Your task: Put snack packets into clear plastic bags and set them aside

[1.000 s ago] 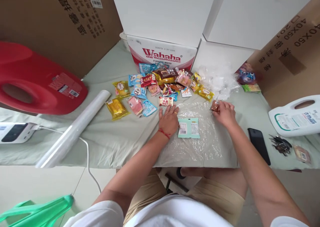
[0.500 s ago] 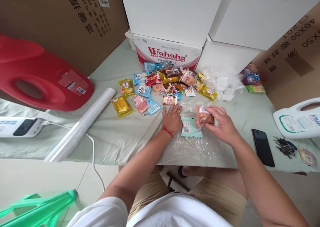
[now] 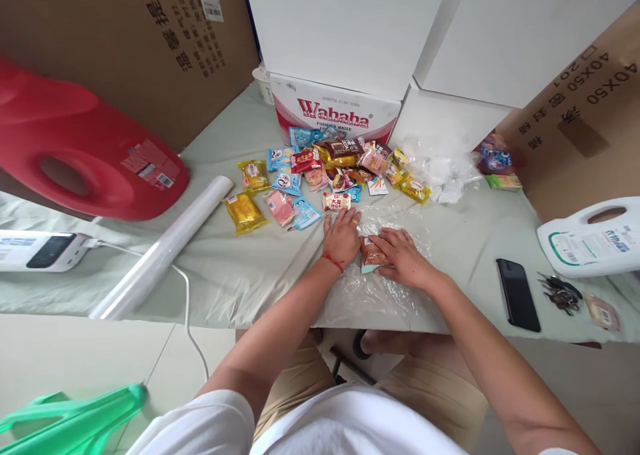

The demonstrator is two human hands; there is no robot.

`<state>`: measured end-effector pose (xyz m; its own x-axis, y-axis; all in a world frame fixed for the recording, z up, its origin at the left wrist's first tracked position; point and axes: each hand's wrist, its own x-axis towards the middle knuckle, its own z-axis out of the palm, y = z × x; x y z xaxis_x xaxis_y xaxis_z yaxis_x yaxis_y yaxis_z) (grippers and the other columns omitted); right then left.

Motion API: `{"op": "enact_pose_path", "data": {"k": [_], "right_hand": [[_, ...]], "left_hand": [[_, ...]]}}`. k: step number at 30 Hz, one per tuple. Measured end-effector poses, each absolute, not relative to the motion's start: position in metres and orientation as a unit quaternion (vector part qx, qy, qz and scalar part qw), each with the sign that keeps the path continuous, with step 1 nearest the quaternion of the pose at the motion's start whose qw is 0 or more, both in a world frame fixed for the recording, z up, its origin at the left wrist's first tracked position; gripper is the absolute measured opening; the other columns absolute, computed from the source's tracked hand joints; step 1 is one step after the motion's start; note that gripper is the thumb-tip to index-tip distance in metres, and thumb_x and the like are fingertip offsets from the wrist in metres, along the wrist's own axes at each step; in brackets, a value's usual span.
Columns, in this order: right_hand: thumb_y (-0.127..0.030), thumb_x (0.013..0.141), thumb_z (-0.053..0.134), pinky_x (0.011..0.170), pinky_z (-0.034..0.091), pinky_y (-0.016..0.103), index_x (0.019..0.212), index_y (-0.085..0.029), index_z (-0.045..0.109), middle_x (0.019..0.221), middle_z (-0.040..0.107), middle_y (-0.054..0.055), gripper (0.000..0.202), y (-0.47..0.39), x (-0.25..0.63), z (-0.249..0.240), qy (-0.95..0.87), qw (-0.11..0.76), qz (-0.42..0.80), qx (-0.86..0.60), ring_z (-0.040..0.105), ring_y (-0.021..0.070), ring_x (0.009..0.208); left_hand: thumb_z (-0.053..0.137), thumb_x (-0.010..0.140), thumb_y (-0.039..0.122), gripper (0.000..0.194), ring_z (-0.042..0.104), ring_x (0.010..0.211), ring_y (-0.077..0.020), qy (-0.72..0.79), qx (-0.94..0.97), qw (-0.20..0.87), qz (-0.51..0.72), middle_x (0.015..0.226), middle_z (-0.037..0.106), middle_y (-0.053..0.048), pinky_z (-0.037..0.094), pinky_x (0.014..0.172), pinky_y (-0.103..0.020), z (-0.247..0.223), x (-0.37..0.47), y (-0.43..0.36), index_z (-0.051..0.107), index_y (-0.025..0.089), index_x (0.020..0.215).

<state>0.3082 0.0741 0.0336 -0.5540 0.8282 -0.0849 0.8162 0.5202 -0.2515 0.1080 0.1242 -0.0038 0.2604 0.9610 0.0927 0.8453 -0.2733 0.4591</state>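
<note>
My left hand [image 3: 343,237] lies on the left edge of a clear plastic sheet [image 3: 365,301], fingers apart, holding nothing. Its fingertips are just below a small cream and red snack packet [image 3: 337,201]. My right hand [image 3: 403,258] rests over a reddish-brown snack packet [image 3: 373,253], its fingers on the packet's top and right side. That packet lies on a mint-green packet [image 3: 369,268], mostly hidden beneath it. Behind the hands is a pile of wrapped snacks [image 3: 345,149]; yellow packets [image 3: 245,211] and a pink packet [image 3: 280,207] lie to the left.
On the left are a red jug [image 3: 95,155], a plastic film roll [image 3: 165,245] and a white cable [image 3: 187,308]. Crumpled clear bags [image 3: 443,168] lie behind right. A phone [image 3: 519,295], keys [image 3: 561,293] and a white bottle [image 3: 590,238] are on the right. Boxes stand behind.
My right hand has moved left with the reddish-brown packet, which now lies over the mint-green one. My left hand has barely moved. The view has shifted slightly.
</note>
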Motion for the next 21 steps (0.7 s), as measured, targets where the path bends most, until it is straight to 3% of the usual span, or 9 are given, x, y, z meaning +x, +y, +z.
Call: {"op": "enact_pose_path", "data": {"k": [4, 8, 10, 12, 15, 21], "right_hand": [[-0.033, 0.088, 0.073, 0.122, 0.016, 0.068, 0.156, -0.027, 0.043, 0.152, 0.051, 0.015, 0.074, 0.078, 0.312, 0.034, -0.891, 0.027, 0.120, -0.438, 0.030, 0.0357, 0.152], [-0.051, 0.088, 0.073, 0.121, 0.019, 0.069, 0.162, -0.028, 0.030, 0.162, 0.038, 0.015, 0.089, 0.073, 0.315, 0.041, -0.891, 0.072, 0.116, -0.433, 0.026, 0.0371, 0.154], [-0.052, 0.092, 0.067, 0.120, 0.025, 0.066, 0.160, -0.028, 0.035, 0.161, 0.040, 0.015, 0.079, 0.064, 0.315, 0.047, -0.884, 0.126, 0.104, -0.437, 0.032, 0.0363, 0.150], [-0.043, 0.099, 0.059, 0.115, 0.037, 0.059, 0.152, -0.029, 0.048, 0.151, 0.050, 0.014, 0.056, 0.052, 0.311, 0.050, -0.867, 0.182, 0.083, -0.457, 0.043, 0.0339, 0.140], [-0.035, 0.102, 0.052, 0.100, 0.048, 0.050, 0.143, -0.029, 0.059, 0.137, 0.060, 0.012, 0.042, 0.034, 0.303, 0.047, -0.844, 0.207, 0.055, -0.492, 0.055, 0.0310, 0.120], [-0.037, 0.103, 0.051, 0.092, 0.048, 0.048, 0.150, -0.027, 0.053, 0.142, 0.058, 0.012, 0.048, 0.023, 0.289, 0.033, -0.853, 0.145, 0.032, -0.501, 0.054, 0.0308, 0.110]], "left_hand": [[0.036, 0.096, 0.016, 0.057, 0.034, 0.154, -0.0247, 0.580, 0.777, 0.160, 0.185, 0.163, 0.044, -0.005, 0.019, 0.127, -0.060, -0.005, 0.108, 0.125, 0.052, 0.025, 0.150], [0.036, 0.097, 0.017, 0.053, 0.036, 0.153, -0.0233, 0.600, 0.747, 0.162, 0.235, 0.162, 0.046, -0.007, 0.024, 0.127, -0.053, -0.002, 0.108, 0.127, 0.056, 0.021, 0.145], [0.038, 0.097, 0.021, 0.048, 0.035, 0.154, -0.0241, 0.614, 0.726, 0.153, 0.270, 0.160, 0.049, -0.008, 0.026, 0.127, -0.049, 0.000, 0.107, 0.129, 0.061, 0.018, 0.139], [0.038, 0.098, 0.023, 0.047, 0.034, 0.153, -0.0245, 0.626, 0.707, 0.138, 0.300, 0.157, 0.052, -0.010, 0.026, 0.127, -0.045, 0.002, 0.106, 0.130, 0.063, 0.016, 0.137], [0.038, 0.097, 0.024, 0.053, 0.037, 0.151, -0.0236, 0.628, 0.700, 0.126, 0.316, 0.155, 0.053, -0.010, 0.023, 0.128, -0.044, 0.006, 0.104, 0.132, 0.053, 0.017, 0.148], [0.042, 0.094, 0.027, 0.072, 0.031, 0.155, -0.0244, 0.588, 0.736, 0.164, 0.291, 0.154, 0.055, -0.010, 0.008, 0.129, -0.051, 0.006, 0.102, 0.137, 0.024, 0.021, 0.163]]}}
